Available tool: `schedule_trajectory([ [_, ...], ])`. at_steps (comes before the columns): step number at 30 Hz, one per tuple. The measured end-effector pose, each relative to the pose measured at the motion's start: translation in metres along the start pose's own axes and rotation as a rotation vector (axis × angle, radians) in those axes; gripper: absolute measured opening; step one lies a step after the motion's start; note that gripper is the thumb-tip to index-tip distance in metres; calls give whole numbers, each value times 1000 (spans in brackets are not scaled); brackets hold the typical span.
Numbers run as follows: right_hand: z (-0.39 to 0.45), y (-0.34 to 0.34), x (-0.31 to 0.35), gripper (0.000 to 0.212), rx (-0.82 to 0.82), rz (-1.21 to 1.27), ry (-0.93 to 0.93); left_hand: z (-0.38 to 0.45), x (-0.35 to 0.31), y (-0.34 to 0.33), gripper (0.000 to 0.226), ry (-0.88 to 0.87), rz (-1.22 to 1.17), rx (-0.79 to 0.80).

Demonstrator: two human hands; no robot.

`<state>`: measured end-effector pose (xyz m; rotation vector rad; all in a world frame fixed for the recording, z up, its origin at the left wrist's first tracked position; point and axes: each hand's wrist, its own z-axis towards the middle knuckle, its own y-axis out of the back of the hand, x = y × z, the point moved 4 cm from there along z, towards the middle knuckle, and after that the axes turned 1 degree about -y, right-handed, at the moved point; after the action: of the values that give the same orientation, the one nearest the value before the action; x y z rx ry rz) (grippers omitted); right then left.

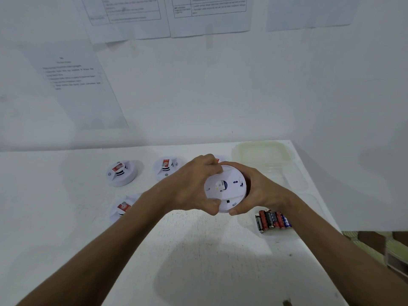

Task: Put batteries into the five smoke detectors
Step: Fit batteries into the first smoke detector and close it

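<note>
On the left of the white table (198,250) three smoke detectors (121,173) sit face up, two at the back and one nearer. A red corner of a fourth peeks out behind the hands. In the middle, the left hand (189,186) and the right hand (258,188) wrap tight around a fifth detector (225,188), held above the table with its back showing. To the right, about six batteries (272,219) lie side by side near a clear tub (265,155).

Batteries (273,220) lie right of the held detector (225,188), tray (284,151) behind.
</note>
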<state>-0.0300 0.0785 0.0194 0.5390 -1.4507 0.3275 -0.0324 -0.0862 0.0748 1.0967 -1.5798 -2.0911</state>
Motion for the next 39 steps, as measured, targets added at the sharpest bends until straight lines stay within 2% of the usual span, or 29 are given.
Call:
schedule_trajectory([
  [6, -2, 1, 1, 98, 6, -1, 10, 2, -1, -1, 66, -24, -1, -12],
  [11, -3, 3, 0, 96, -16, -12, 18, -3, 12, -3, 78, 12, -31, -100],
  [20, -2, 4, 5, 96, -11, -8, 45, -4, 24, -9, 74, 55, -67, -157],
  [24, -2, 7, 7, 93, -35, 14, 56, -8, 31, -14, 65, 112, -179, -216],
  [30, -1, 10, -1, 93, -129, 52, 24, -13, 37, -21, 57, 229, -325, -225],
  [34, 4, 7, -1, 82, -205, 83, 53, -15, 35, -19, 44, 243, -477, -248],
  [39, 5, 6, -1, 65, -231, 199, -2, -23, 39, -21, 44, 217, -638, -232],
])
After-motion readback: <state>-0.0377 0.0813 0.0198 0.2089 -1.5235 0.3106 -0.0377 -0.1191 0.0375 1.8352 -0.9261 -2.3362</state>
